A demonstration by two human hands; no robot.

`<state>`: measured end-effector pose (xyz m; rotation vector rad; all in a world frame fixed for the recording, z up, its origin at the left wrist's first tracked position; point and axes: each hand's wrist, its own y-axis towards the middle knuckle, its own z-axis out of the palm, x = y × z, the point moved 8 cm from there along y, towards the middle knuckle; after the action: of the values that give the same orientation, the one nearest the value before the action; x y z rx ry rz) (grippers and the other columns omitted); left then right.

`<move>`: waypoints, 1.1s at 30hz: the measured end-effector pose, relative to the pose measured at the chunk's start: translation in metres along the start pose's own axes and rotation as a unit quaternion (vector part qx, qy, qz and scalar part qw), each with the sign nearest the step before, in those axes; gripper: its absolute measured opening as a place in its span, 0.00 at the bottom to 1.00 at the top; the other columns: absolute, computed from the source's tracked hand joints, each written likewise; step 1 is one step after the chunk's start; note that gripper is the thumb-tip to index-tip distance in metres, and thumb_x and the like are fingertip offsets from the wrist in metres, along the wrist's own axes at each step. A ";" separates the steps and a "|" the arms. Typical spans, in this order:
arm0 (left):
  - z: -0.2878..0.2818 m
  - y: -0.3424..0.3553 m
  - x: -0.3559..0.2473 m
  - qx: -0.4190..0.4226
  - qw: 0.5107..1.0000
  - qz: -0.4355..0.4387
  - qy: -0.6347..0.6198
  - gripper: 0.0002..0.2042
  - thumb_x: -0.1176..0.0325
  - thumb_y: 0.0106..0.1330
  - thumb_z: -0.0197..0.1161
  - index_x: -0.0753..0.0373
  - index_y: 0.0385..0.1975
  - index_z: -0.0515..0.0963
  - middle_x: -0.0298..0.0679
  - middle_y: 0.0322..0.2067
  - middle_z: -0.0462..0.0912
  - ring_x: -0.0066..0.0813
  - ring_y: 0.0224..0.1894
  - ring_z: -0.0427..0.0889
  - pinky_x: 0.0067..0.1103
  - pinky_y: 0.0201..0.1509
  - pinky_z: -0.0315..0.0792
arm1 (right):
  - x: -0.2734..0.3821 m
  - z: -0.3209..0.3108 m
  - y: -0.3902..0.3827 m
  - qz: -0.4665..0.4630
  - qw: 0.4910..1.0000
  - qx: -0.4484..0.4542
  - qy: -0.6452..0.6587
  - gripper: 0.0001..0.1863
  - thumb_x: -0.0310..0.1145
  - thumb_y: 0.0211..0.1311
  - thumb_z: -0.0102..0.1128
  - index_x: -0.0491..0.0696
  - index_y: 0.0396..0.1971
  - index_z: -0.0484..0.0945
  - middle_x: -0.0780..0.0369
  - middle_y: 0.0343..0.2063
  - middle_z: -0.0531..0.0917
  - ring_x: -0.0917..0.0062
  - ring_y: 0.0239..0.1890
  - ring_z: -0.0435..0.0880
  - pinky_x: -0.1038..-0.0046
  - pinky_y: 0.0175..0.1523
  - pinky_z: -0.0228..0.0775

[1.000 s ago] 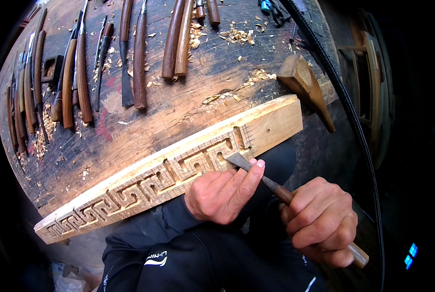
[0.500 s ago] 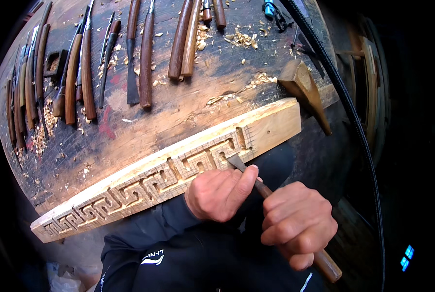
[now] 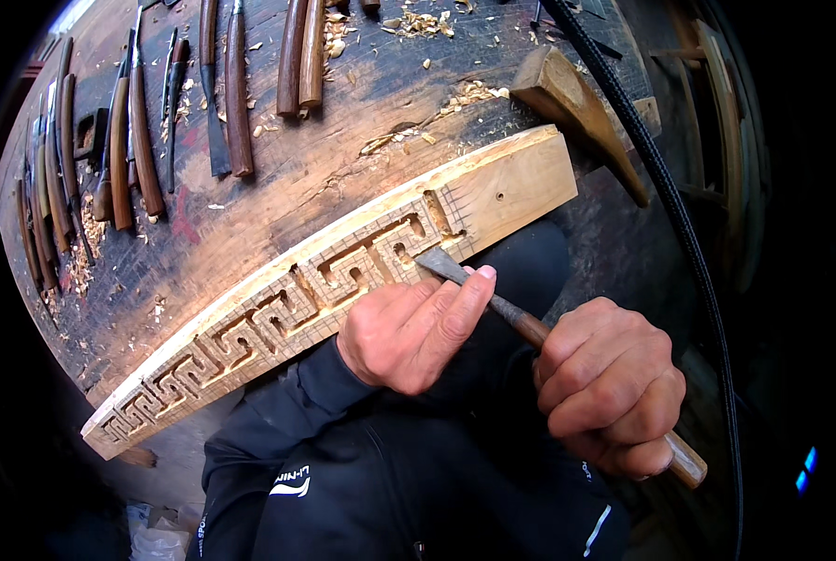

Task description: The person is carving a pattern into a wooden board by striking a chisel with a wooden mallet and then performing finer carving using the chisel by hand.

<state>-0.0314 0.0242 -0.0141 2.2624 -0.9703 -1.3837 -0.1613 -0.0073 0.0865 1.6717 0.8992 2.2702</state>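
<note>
A long pale wooden board (image 3: 516,187) lies slantwise before me, carved with a row of angular key-pattern grooves over a pencilled grid. My right hand (image 3: 610,388) is wrapped round the wooden handle of a chisel (image 3: 532,329); the handle's butt sticks out below the fist. The chisel's flat, flared blade reaches the board, its edge beside a small carved pocket near the right end of the pattern. My left hand (image 3: 410,335) is closed around the metal shank just behind the blade, knuckles close to the board's lower edge. Its inner fingertips are hidden.
Several wood-handled carving tools (image 3: 238,122) lie along the far side of the worn workbench (image 3: 278,210). A wooden mallet (image 3: 577,107) rests beyond the board's right end, and a thick black cable (image 3: 675,201) hangs across the right. Wood shavings (image 3: 474,93) are scattered about.
The whole view has shifted, with bench and tools now higher and further left. My right hand and the chisel handle have swung rightward, and more of the blade shows. Both hands keep their grip.
</note>
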 end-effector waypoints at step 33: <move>-0.004 0.005 0.004 -0.063 0.997 -0.024 -0.022 0.28 0.84 0.63 0.77 0.80 0.65 0.81 0.46 0.31 0.87 0.36 0.29 0.91 0.28 0.30 0.82 | -0.011 0.005 0.021 0.030 0.999 -0.034 -0.002 0.31 0.46 0.89 0.56 0.54 0.18 0.64 0.66 0.10 0.77 0.86 0.05 0.65 0.84 0.12 0.55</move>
<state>-0.0284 0.0180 -0.0118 2.1842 -0.8229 -1.4781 -0.1491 -0.0279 0.0907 1.6944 0.7714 2.3073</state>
